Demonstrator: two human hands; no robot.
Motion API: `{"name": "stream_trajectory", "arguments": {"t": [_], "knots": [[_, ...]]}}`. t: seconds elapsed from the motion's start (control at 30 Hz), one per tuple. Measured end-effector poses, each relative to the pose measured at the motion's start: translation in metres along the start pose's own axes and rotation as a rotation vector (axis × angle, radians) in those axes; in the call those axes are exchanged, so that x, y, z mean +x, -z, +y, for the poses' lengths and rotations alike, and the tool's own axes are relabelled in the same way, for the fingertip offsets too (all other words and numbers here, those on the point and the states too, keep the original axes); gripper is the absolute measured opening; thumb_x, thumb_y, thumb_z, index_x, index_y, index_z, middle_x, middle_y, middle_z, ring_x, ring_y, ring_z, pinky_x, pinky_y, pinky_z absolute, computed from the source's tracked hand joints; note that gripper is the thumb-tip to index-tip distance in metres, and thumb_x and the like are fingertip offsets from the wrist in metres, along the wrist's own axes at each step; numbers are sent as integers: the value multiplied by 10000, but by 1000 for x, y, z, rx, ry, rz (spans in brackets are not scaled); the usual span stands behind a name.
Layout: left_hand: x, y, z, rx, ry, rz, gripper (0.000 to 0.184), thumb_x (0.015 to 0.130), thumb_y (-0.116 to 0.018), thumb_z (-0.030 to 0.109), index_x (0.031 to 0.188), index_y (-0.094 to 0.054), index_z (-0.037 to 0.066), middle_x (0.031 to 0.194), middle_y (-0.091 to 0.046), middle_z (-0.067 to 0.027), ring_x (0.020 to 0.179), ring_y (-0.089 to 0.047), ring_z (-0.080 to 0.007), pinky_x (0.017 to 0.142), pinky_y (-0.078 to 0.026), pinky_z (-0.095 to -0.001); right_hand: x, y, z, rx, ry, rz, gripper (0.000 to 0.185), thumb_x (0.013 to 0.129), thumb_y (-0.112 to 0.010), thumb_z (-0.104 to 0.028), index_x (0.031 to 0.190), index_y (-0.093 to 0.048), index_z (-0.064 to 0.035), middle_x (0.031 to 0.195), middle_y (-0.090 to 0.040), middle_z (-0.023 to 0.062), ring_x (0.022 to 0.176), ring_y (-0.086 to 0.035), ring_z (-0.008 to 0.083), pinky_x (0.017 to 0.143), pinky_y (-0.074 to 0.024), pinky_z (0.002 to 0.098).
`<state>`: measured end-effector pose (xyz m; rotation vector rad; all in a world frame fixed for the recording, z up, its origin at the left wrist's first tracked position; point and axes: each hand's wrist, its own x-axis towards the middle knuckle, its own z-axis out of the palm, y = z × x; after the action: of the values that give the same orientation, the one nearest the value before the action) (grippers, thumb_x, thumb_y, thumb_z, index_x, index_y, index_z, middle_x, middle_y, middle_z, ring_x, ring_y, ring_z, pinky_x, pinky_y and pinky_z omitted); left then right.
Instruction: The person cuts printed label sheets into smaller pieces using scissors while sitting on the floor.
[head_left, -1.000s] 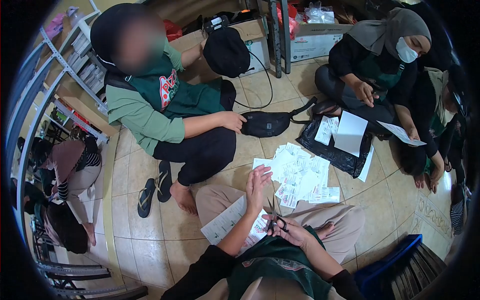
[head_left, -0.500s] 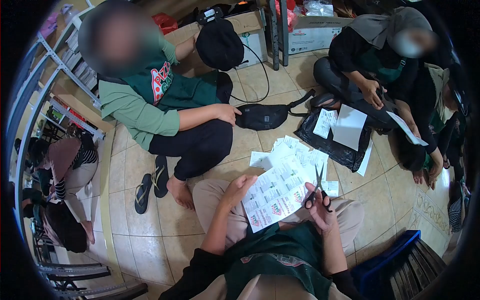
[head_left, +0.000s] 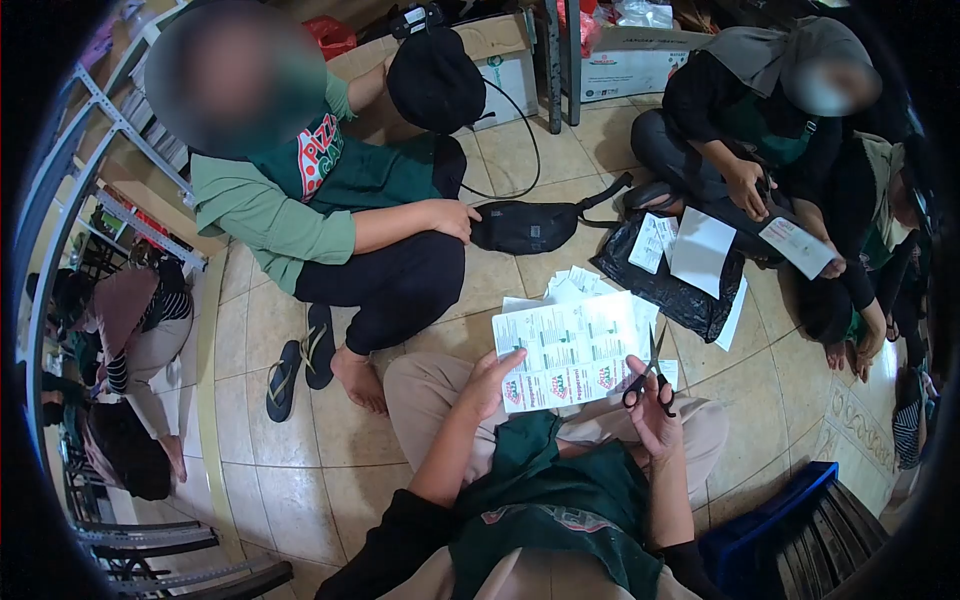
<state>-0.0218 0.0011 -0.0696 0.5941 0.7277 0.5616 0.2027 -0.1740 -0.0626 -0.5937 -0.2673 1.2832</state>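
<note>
Gripping paper [head_left: 570, 345] in the left hand [head_left: 487, 388] and scissors [head_left: 654, 368] in the right hand [head_left: 656, 428], near, over the legs [head_left: 430, 400]. Could nick the paper by mistake, from holding scissors so close.

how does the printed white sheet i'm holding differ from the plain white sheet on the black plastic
The white paper sheet with green and red print is covered in repeated blocks, while the plain white rectangular sheet shows no visible print. The printed sheet is held up, gripped by the left hand; the plain sheet lies on the crumpled black plastic. Both are white and flat-looking.
</note>
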Motion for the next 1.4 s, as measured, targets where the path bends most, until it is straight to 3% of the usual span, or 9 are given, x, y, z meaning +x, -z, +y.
{"name": "stream_trajectory", "arguments": {"t": [0.07,0.17,0.27,0.37,0.53,0.67,0.77,0.9,1.4], "knots": [[-1,0,-2,263,-85,68,299,874,-608,172,1096,-560,-22,999,-637,-100,838,-633,-150,711,-523,-284,0,-3,1,-51,-15,19,778,774,-680,-438,1300,-399,62,1297,-477,107,824,-553,175,756,-443,279],[-1,1,-2,471,-221,90,232,871,-618,173,1005,-611,-16,875,-658,-60,724,-623,-105,615,-504,-245,1,-15,0,-98,-9,72,810,743,-704,-456,1294,-409,61,1297,-476,103,815,-557,170,747,-447,277],[0,-4,-2,575,-314,164,222,875,-610,180,987,-619,-12,843,-655,-52,698,-605,-86,589,-482,-234,0,-21,-1,-177,4,114,826,730,-707,-481,1286,-424,60,1165,-551,101,804,-561,157,732,-431,258],[-1,-10,3,611,-330,250,221,877,-604,180,990,-615,-10,847,-653,-49,692,-597,-75,589,-475,-229,1,-23,-2,-398,-59,70,829,722,-709,-507,1294,-439,29,819,-585,43,794,-545,113,714,-380,219],[0,-10,14,597,-479,347,225,873,-607,188,979,-613,-11,843,-652,-47,692,-590,-67,588,-461,-215,-4,-32,-2,-615,-66,112,693,761,-704,-419,1288,-465,-39,826,-588,30,810,-526,105,749,-374,228],[-1,-12,27,494,-519,416,227,872,-613,183,948,-615,-32,835,-657,-53,697,-589,-69,605,-466,-225,-10,-22,6,-586,-94,85,581,776,-715,-265,1250,-482,-24,986,-587,39,864,-543,119,807,-406,252],[-3,-16,32,469,-543,425,225,870,-615,178,951,-617,-31,835,-658,-52,696,-587,-66,604,-465,-223,-15,-16,13,-594,-235,-163,574,805,-687,-157,1301,-436,-14,1124,-575,62,941,-548,124,859,-425,261],[-5,-19,33,499,-519,408,225,869,-616,181,954,-622,-27,834,-659,-50,694,-584,-63,603,-463,-224,-15,-34,16,-605,-380,-311,625,796,-690,-82,1343,-395,-18,1117,-571,59,1008,-549,135,883,-428,278],[-11,-24,31,565,-513,334,229,872,-615,184,976,-626,-20,845,-659,-45,719,-582,-64,630,-465,-227,-5,-43,17,-481,-334,-334,682,782,-712,-191,1352,-386,-4,1091,-567,77,927,-574,142,858,-442,269]]}}
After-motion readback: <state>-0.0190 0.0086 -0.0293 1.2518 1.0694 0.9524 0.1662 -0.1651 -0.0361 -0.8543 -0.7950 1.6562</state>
